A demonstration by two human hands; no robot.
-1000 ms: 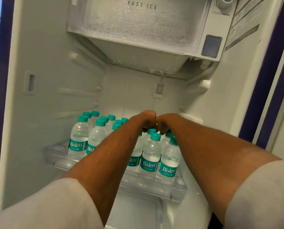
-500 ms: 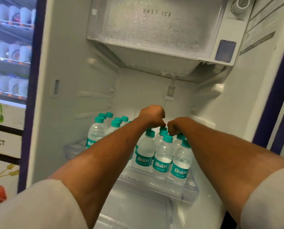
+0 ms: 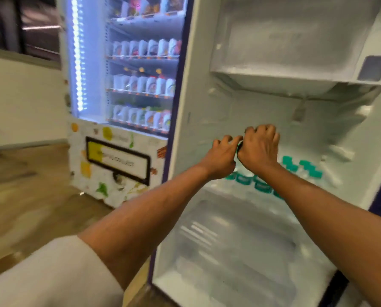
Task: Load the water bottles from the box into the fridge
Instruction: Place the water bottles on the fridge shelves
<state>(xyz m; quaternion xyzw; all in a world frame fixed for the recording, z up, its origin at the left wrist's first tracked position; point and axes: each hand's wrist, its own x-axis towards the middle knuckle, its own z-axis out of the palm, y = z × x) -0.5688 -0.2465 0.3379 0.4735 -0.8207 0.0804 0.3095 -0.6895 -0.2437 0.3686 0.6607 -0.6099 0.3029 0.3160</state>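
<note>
Left hand [image 3: 222, 156] and right hand [image 3: 260, 148] are hovering curled over teal-capped bottles [image 3: 310, 170] in fridge [image 3: 207, 103]; blur is hiding whether either grip holds anything.

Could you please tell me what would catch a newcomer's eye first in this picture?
A person's left hand and right hand reach into the open fridge, close together just above the green-capped water bottles inside. Left of the fridge glows a lit vending machine with rows of white packets. The picture is blurred, so whether either hand holds anything cannot be told.
</note>
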